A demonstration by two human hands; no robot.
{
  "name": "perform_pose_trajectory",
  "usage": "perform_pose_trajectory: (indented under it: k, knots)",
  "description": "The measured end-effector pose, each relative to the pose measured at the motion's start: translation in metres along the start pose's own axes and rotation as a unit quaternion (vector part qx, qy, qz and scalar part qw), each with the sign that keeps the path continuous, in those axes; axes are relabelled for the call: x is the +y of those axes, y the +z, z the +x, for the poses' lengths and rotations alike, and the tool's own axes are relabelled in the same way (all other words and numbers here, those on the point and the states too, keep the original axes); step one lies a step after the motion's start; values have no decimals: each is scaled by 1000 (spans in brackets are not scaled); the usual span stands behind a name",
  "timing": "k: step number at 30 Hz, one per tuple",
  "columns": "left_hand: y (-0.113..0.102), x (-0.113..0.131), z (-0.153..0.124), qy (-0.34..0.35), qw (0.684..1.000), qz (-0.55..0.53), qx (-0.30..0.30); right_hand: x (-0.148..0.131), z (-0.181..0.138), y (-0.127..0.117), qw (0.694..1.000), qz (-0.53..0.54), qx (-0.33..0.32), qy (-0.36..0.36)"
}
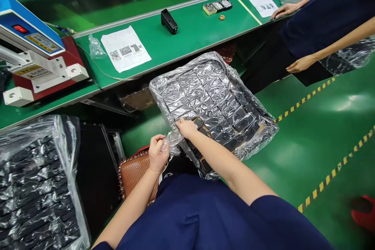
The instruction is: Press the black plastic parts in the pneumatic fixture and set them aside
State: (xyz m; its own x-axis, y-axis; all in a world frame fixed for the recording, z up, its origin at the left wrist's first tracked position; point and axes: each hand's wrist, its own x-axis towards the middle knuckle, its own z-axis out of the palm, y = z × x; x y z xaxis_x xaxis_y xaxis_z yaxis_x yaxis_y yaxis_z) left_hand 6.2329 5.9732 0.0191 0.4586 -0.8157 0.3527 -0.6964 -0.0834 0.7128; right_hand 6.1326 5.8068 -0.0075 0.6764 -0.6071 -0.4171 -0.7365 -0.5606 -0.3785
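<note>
Tray of black parts (231,123), wrapped in clear bag (159,86), rests on person's lap, just in front of green desk (181,43). L hand (158,153) is clenched on a bunch of bag film at near edge. R hand (186,127) lies w/ fingers flat on tray's near corner, grasping nothing. Looks like bag-opening stage. Next move prob. needs film drawn back w/ R hand steadying tray.

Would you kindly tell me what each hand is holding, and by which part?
Left hand pinches the clear plastic bag by its bunched near edge. Right hand rests on the tray of black parts; grip unclear.
</note>
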Motion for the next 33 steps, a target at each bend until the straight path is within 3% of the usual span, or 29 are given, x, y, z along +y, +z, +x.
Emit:
perform_pose_trajectory:
  k: [3,6,10,12,15,17,20,23,25,27,29,33]
  knots:
    - [-16,-19,-6,-25,1000,13,-13,-1,2,8,1000,-1,-3,-14]
    - [-18,-33,-6,-52,994,-31,-88,4,-6,6,999,18,29,-14]
    - [7,-32,15,-86,976,-25,-197,3,-26,-5,991,72,113,-5]
    - [25,-26,32,-67,970,0,-235,-1,-36,-10,984,103,143,-12]
    - [46,-15,49,-16,968,19,-251,-3,-49,-14,975,145,164,-23]
    - [47,-9,51,1,971,20,-238,1,-56,-14,972,165,167,-23]
    - [27,-4,42,-3,983,30,-181,12,-60,-14,971,176,162,1]
    - [-8,-2,30,-19,996,36,-83,18,-56,-13,974,165,153,38]
    - [-32,-2,29,-31,996,53,-64,15,-51,-12,977,153,141,51]
    - [-49,-3,36,-43,987,113,-105,10,-48,-12,980,137,129,59]
    - [-57,-6,50,-43,958,217,-184,5,-46,-11,983,120,121,63]
    - [-47,-19,96,-3,881,356,-310,2,-40,-3,987,88,112,68]
